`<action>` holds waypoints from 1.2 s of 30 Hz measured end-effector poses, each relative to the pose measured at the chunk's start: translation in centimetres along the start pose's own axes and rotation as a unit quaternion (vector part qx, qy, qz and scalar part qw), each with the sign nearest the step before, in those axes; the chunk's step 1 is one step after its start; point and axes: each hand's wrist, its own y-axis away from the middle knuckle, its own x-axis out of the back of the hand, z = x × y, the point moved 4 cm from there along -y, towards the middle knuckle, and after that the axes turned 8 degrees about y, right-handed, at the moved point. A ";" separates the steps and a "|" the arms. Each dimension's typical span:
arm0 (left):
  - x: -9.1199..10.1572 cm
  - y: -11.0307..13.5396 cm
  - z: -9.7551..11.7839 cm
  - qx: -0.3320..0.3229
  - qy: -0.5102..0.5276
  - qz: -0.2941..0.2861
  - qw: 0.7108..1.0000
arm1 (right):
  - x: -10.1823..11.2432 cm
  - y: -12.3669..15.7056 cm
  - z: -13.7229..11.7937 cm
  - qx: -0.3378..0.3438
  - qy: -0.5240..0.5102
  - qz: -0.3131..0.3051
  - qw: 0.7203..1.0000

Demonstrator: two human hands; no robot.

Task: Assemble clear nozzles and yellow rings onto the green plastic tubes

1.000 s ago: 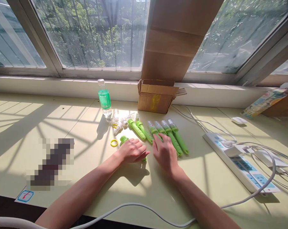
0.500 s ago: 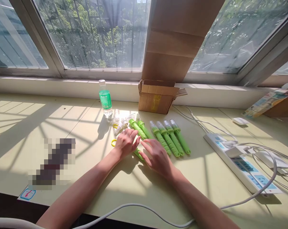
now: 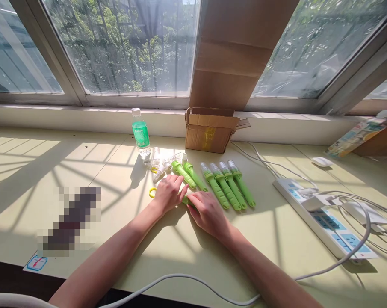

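Observation:
My left hand is closed around one end of a green plastic handle, hiding most of it. The fingers of my right hand are wrapped on its other end, close to the table. Just beyond my hands lie two more green handles without clear caps. To their right, several green handles with clear ribbed caps are lined up in a slanting row. Loose clear plastic caps are scattered behind my left hand, and a yellow ring lies beside it.
A bottle with a green label stands behind the caps. An open cardboard box sits by the windowsill. On the right lies a power strip with plugs and cables; a white cable crosses the front. A blurred dark object is at left.
My right hand has come down and towards me, and its fingers have closed on the lower end of the green handle. My left hand stays nearly in place.

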 end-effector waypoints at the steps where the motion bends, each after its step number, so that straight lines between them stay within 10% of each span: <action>1: 0.0 0.0 0.0 0.006 -0.009 -0.007 1.000 | 0.1 0.0 -0.1 -0.002 0.004 -0.004 1.000; 18: 1.8 0.6 0.2 0.220 -0.155 -0.087 0.959 | -0.6 0.6 0.0 -0.105 0.078 -0.043 0.991; 36: 2.2 0.8 -0.5 0.225 -0.152 -0.166 0.948 | -0.4 0.8 1.5 -0.192 0.073 -0.025 0.978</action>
